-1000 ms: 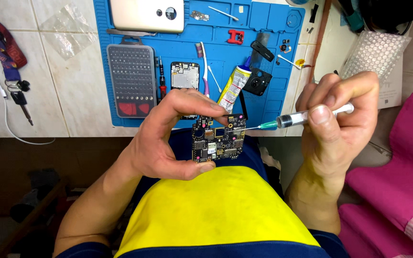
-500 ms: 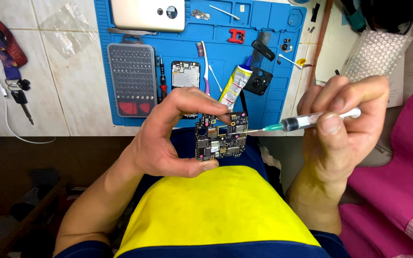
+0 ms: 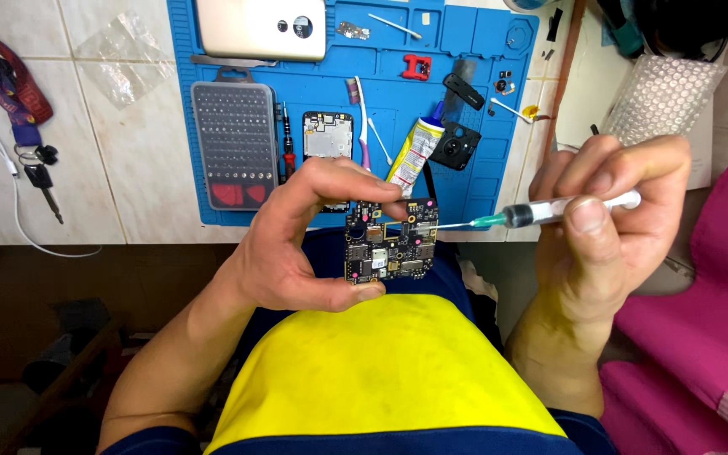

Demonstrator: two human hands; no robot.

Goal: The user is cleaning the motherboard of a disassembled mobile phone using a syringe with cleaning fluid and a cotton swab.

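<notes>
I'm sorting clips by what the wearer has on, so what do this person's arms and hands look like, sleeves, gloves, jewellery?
Both hands are bare: no gloves, rings or watch show on the left hand or the right hand. The forearms are uncovered too. Dark blue short sleeves show only at the lower edge of the picture, belonging to a yellow shirt with a dark blue band.

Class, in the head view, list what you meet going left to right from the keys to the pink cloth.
Keys → bit case → left hand → circuit board → syringe → right hand → pink cloth.
</notes>
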